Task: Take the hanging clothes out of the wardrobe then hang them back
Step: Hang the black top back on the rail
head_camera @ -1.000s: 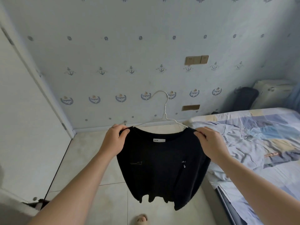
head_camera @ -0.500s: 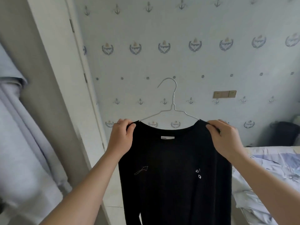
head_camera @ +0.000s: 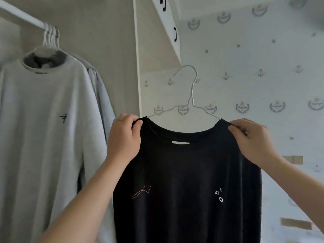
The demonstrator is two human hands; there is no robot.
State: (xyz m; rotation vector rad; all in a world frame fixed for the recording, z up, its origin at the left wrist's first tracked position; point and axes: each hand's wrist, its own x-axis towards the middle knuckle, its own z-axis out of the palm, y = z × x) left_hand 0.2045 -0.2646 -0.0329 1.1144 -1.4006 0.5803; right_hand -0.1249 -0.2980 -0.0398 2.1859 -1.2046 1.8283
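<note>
Left hand (head_camera: 123, 137) and right hand (head_camera: 252, 139) are each pinching a shoulder of the black shirt (head_camera: 189, 181), holding it on its wire hanger (head_camera: 190, 95) right of the wardrobe rail (head_camera: 21, 14) and hanging grey shirt (head_camera: 43, 120).

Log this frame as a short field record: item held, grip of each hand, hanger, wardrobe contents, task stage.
item held: black top on a white wire hanger
left hand: pinches the top's shoulder on its side
right hand: pinches the other shoulder
hanger hook: free, not on the rail
wardrobe contents: grey sweatshirt at the front, more garments behind it, all hanging on the rail
task stage: black top held up to the right of the open wardrobe, not yet hung
</note>
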